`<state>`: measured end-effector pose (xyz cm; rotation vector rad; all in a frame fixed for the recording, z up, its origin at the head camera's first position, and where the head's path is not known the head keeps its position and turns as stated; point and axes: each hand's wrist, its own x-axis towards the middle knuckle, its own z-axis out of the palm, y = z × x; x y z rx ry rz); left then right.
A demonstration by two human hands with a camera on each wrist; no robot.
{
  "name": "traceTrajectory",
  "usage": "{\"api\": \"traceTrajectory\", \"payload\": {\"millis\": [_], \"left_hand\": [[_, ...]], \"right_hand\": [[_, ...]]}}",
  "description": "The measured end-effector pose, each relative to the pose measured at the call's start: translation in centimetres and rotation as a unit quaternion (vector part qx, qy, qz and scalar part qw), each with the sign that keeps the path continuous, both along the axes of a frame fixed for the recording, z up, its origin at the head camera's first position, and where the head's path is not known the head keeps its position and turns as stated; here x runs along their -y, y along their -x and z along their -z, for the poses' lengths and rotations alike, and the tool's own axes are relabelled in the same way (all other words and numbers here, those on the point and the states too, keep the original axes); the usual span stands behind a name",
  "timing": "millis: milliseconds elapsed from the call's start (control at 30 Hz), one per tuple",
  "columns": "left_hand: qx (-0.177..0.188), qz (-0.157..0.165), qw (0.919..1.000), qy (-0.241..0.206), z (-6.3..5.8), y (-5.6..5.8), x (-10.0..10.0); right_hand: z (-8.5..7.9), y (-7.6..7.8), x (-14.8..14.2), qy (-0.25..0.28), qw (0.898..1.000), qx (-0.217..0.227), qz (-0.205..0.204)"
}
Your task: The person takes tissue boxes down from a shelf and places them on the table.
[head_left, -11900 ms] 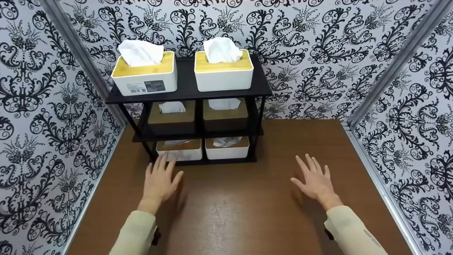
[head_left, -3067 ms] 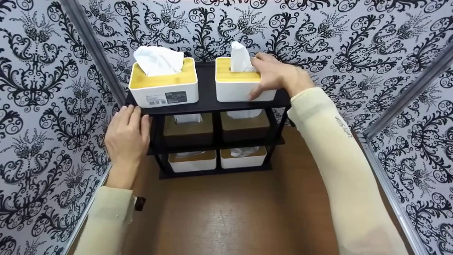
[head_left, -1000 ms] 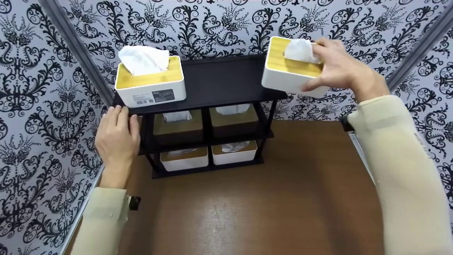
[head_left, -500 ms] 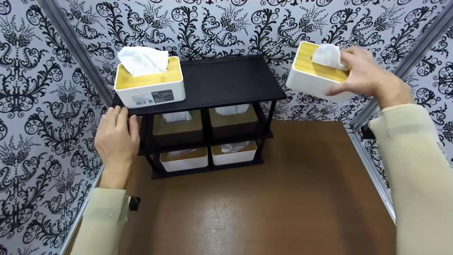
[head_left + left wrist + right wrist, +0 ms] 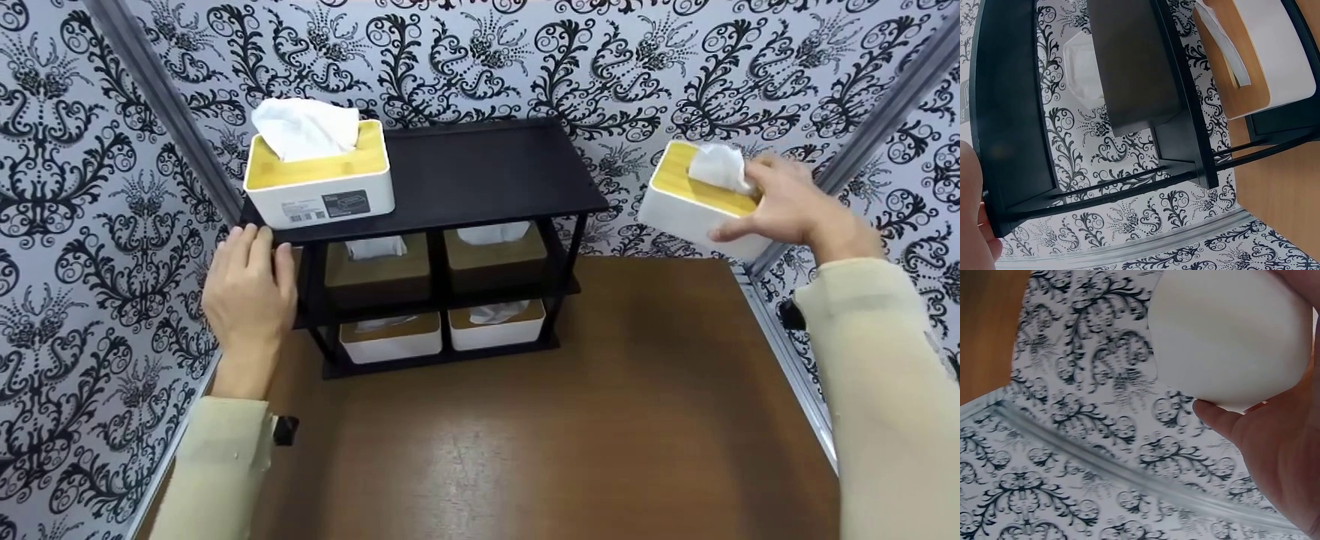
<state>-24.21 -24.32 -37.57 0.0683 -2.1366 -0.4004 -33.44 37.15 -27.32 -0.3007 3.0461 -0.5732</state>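
Note:
My right hand point(image 5: 787, 202) holds a white tissue box point(image 5: 694, 214) with a wooden lid and a white tissue sticking out. The thumb lies on the front side and the fingers reach over the far side. The box hangs tilted in the air, right of the black three-tier shelf rack point(image 5: 487, 176). In the right wrist view, the box's pale underside point(image 5: 1230, 337) shows beside the thumb. My left hand point(image 5: 251, 292) grips the rack's front left top corner; the left wrist view shows fingertips point(image 5: 985, 225) behind that corner. Beside it, another tissue box point(image 5: 322, 199) with a label stands on the top tier.
Two tissue boxes stand on the middle tier point(image 5: 442, 296), and two more, including a white one point(image 5: 499, 330), stand on the bottom tier. The rack stands on a brown wooden table point(image 5: 480, 450). Patterned walls point(image 5: 480, 67) with metal corner strips enclose it.
My right hand has lifted the right-hand tissue box off the top tier, carried it right past the rack's end, and lowered it slightly. My left hand stays at the rack's corner.

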Motion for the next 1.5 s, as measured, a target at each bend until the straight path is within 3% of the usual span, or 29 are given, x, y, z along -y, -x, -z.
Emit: {"api": "traceTrajectory", "payload": {"millis": [400,800,1133,1500], "left_hand": [[0.014,-0.004,0.9999,0.001,-0.1,0.1,0.1],[0.017,-0.009,0.9998,0.002,0.0,0.0,0.4],[0.020,-0.008,0.9998,0.001,0.1,0.1,0.0],[0.018,-0.012,0.9998,-0.002,0.1,0.2,0.1]], "right_hand": [[5.4,-0.1,-0.9,-0.002,0.999,0.035,0.006],[10.8,-0.3,0.4,-0.031,0.998,0.034,-0.031],[15.0,-0.9,0.1,-0.053,0.996,0.057,-0.038],[19.0,-1.0,1.0,-0.048,0.996,0.038,-0.066]]}}
